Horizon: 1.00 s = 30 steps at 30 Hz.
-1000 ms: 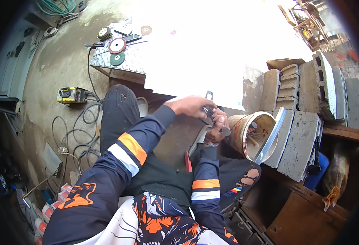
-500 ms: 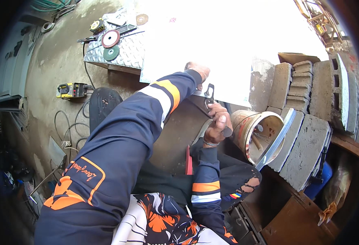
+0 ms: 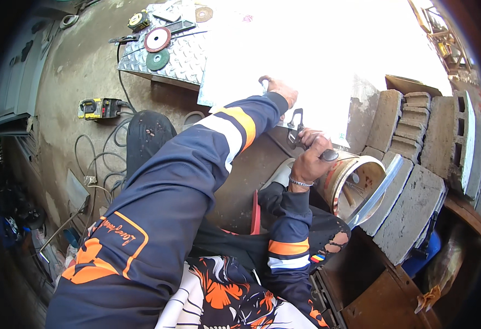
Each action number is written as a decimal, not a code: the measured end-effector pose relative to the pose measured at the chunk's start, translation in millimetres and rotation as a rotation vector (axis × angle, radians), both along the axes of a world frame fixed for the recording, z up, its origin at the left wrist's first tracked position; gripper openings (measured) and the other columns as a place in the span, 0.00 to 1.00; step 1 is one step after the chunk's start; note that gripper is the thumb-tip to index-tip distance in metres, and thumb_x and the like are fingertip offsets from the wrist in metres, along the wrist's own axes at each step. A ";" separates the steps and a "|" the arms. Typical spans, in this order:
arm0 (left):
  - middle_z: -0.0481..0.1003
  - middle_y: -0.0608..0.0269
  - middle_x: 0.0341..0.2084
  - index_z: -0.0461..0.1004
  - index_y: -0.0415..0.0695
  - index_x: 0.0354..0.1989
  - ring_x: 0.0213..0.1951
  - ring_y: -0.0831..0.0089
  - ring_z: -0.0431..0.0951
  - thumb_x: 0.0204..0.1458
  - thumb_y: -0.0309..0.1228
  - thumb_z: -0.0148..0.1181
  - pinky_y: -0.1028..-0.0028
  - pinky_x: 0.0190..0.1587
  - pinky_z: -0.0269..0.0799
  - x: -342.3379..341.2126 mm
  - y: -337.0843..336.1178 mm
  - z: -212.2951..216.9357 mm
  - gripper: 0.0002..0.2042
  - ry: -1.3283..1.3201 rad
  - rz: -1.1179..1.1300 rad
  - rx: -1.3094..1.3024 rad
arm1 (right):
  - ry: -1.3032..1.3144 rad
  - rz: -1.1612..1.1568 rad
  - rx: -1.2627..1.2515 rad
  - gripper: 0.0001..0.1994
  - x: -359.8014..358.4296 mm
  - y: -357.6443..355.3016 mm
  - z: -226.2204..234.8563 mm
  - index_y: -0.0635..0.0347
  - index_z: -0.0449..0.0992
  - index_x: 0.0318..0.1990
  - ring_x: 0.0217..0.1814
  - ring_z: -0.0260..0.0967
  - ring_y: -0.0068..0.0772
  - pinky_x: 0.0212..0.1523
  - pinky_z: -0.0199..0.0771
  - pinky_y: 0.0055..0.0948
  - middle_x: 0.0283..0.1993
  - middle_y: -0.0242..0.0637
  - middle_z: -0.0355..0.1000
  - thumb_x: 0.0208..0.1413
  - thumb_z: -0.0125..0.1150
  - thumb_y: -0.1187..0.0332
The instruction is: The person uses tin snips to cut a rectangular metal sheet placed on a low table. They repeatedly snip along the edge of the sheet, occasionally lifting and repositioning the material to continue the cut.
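The dark tool (image 3: 293, 138) sits in the right hand (image 3: 313, 156), which wraps and partly hides it. Just beyond that grip, glare washes out the sheet (image 3: 328, 118); forward-left, I can't tell whether the left hand (image 3: 282, 92) holds anything. Beside the grip, rightward: a bucket (image 3: 328, 187).

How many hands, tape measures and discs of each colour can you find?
Hands: 2, the left hand and the right hand
Tape measure: 1
Red-rimmed disc: 1
Green disc: 1
Brown disc: 1
Total: 6
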State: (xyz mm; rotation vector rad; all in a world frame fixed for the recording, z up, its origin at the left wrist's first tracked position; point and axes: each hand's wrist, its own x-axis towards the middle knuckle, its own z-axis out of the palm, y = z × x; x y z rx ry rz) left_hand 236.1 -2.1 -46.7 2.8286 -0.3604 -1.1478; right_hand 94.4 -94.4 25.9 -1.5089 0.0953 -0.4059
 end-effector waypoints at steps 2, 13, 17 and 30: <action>0.81 0.65 0.47 0.81 0.55 0.51 0.52 0.57 0.79 0.48 0.34 0.70 0.27 0.49 0.60 -2.3 -0.8 -1.6 0.19 0.005 -0.003 -0.010 | 0.073 -0.008 0.052 0.17 8.1 0.8 0.8 0.65 0.62 0.21 0.26 0.63 0.28 0.31 0.68 0.30 0.21 0.36 0.64 0.66 0.45 0.72; 0.83 0.58 0.42 0.81 0.50 0.45 0.48 0.55 0.82 0.45 0.47 0.73 0.38 0.55 0.64 -31.0 23.8 -8.4 0.21 -0.086 0.020 -0.095 | -0.108 0.095 -0.042 0.14 -52.8 -23.1 -28.7 0.66 0.67 0.26 0.39 0.69 0.34 0.45 0.71 0.35 0.30 0.38 0.70 0.65 0.47 0.71; 0.82 0.53 0.38 0.80 0.46 0.44 0.44 0.53 0.82 0.56 0.48 0.61 0.47 0.54 0.70 -100.1 39.6 4.1 0.18 -0.380 0.460 -0.438 | 0.052 0.104 -0.345 0.12 -68.6 -38.3 -18.8 0.67 0.73 0.32 0.42 0.71 0.36 0.48 0.71 0.34 0.36 0.40 0.74 0.65 0.53 0.67; 0.76 0.54 0.39 0.70 0.41 0.46 0.40 0.61 0.80 0.70 0.37 0.39 0.56 0.47 0.80 -213.2 -22.2 30.9 0.14 1.008 1.688 -1.857 | 0.107 0.010 -0.601 0.09 -100.0 -9.9 10.2 0.64 0.78 0.38 0.37 0.77 0.42 0.42 0.75 0.37 0.35 0.45 0.78 0.57 0.60 0.67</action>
